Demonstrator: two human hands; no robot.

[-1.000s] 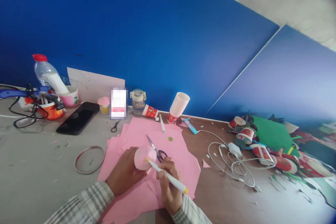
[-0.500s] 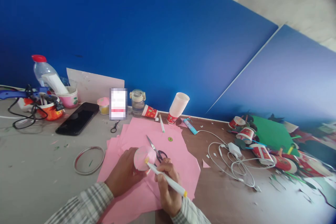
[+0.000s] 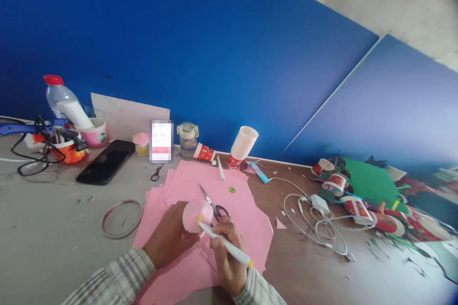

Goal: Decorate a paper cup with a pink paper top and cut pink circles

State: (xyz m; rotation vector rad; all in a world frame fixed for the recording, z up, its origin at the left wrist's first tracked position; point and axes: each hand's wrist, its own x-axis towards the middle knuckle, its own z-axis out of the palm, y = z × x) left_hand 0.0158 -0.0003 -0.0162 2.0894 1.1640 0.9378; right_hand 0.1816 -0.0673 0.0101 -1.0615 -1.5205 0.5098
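Observation:
My left hand [image 3: 171, 233] is wrapped round a small cup topped with a pink paper cone [image 3: 197, 214]; most of the cup is hidden by my fingers. In my right hand [image 3: 229, 252] is a white marker [image 3: 229, 248] with a yellow tip and a yellow end. The tip rests on the pink cone, where faint yellow marks show. Just behind the cup lies a pair of scissors [image 3: 211, 200], its dark handles partly covered by my right hand. Pink paper sheets [image 3: 246, 219] spread under both hands.
At the back stand a stack of paper cups [image 3: 243, 145], a lidded jar [image 3: 188, 140] and another pink-topped cup [image 3: 141, 144]. A phone [image 3: 105, 162] and a ring of tape [image 3: 121, 219] lie left. White cables [image 3: 322, 217] and several red cup crafts [image 3: 358, 208] are on the right.
The marker and my right hand have shifted very slightly to the left, the tip still against the pink cone. My left hand stays in nearly the same place.

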